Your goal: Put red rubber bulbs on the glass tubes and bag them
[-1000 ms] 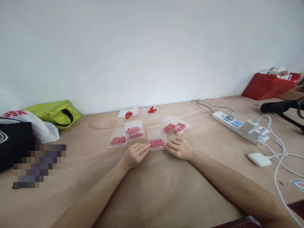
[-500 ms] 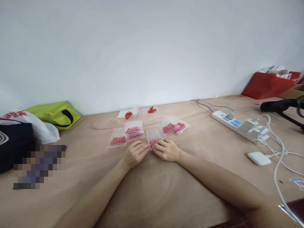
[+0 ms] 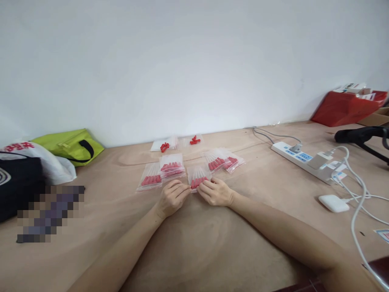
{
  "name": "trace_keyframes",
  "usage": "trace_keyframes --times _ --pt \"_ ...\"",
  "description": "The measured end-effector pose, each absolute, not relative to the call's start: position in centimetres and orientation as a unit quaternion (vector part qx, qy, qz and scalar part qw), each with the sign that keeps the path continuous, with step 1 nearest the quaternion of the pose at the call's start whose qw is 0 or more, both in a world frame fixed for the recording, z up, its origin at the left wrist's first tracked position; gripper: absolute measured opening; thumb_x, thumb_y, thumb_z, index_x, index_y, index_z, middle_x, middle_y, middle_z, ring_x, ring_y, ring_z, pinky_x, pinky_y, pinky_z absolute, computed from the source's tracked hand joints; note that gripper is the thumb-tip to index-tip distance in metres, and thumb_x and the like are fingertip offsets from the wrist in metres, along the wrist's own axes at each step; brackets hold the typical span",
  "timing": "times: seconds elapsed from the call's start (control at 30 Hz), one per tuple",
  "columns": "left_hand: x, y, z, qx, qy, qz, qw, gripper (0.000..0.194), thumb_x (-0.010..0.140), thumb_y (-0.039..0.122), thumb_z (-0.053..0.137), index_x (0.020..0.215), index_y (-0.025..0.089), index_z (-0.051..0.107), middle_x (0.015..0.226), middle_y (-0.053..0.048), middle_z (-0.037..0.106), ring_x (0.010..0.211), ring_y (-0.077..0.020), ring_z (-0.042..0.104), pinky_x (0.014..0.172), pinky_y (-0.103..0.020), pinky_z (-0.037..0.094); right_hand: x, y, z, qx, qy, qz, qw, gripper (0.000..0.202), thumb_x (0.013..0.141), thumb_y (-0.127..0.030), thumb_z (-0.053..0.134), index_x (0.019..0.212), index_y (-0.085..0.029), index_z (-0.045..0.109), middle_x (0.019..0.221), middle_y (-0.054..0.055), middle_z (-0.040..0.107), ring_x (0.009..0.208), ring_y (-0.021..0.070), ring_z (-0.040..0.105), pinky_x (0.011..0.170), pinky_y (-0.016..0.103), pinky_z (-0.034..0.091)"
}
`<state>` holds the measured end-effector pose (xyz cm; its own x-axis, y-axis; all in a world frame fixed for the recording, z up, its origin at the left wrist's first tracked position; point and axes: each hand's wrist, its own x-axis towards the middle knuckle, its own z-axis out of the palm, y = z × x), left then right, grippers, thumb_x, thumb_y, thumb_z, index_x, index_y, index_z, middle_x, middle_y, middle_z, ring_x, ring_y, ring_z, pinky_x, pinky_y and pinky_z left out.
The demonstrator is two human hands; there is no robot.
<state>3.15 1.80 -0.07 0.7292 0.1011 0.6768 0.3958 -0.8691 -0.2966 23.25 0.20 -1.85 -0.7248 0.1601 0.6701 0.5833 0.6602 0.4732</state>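
A small clear zip bag point(image 3: 197, 172) lies on the table with a row of red pieces in its near end. At its near left corner my left hand point(image 3: 174, 197) pinches the edge with fingers pressed together. My right hand point(image 3: 215, 192) is closed on the same edge further right, its fingertips partly hidden. Left of this bag lie a similar filled bag point(image 3: 148, 178) and a stack of filled bags point(image 3: 172, 160). Two more, a bag point(image 3: 215, 165) and an overlapping bag point(image 3: 232, 157), lie to the right.
Loose red pieces point(image 3: 164, 147) and another red pile point(image 3: 195, 140) rest on bags by the wall. A power strip point(image 3: 304, 162) with cables and a white charging case point(image 3: 333, 203) lie right. A green bag point(image 3: 71, 148) and black bag point(image 3: 21, 186) are left.
My right hand has shifted slightly right along the bag's near edge, and more of the red pieces show. My left hand stays at the corner.
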Motion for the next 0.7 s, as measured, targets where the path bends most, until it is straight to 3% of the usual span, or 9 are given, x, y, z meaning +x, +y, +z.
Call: trace_keyframes --times 0.4,0.57,0.63,0.7 --pt "2.9 2.1 -0.4 -0.906 -0.151 -0.346 0.190 0.014 0.081 0.007 0.047 0.080 0.017 0.058 0.074 -0.001 0.069 0.066 -0.0110 0.062 0.073 -0.031 0.049 27.2 -0.1 -2.2 -0.285 -0.835 -0.362 0.301 0.025 0.085 -0.010 0.041 0.068 -0.016 0.058 0.064 0.003 0.056 0.062 0.0115 0.044 0.055 0.030 0.024" --pt "2.6 2.1 -0.5 -0.906 -0.193 -0.335 0.175 0.016 0.084 0.014 0.047 0.074 0.018 0.060 0.073 0.000 0.068 0.069 -0.0122 0.062 0.072 -0.030 0.048 27.5 0.2 -2.3 -0.309 -0.843 -0.317 0.306 0.032 0.088 -0.029 0.043 0.059 -0.017 0.053 0.058 0.001 0.053 0.060 0.0114 0.044 0.057 0.029 0.025" --pt "2.9 1.5 -0.3 -0.904 -0.233 -0.315 0.170 0.013 0.083 0.021 0.049 0.081 0.018 0.062 0.082 -0.004 0.068 0.081 -0.0169 0.062 0.075 -0.033 0.048 28.0 0.5 -2.0 -0.307 -0.858 -0.276 0.304 0.032 0.086 -0.038 0.045 0.064 -0.018 0.055 0.065 0.002 0.057 0.067 0.0128 0.047 0.064 0.029 0.029" --pt "3.5 0.8 0.0 -0.903 -0.272 -0.284 0.175 0.022 0.082 0.028 0.051 0.097 0.016 0.061 0.101 -0.010 0.065 0.097 -0.0232 0.057 0.082 -0.038 0.046 28.7 0.8 -1.6 -0.327 -0.863 -0.238 0.302 0.027 0.084 -0.041 0.047 0.076 -0.018 0.059 0.078 0.004 0.061 0.078 0.0155 0.049 0.076 0.032 0.030"
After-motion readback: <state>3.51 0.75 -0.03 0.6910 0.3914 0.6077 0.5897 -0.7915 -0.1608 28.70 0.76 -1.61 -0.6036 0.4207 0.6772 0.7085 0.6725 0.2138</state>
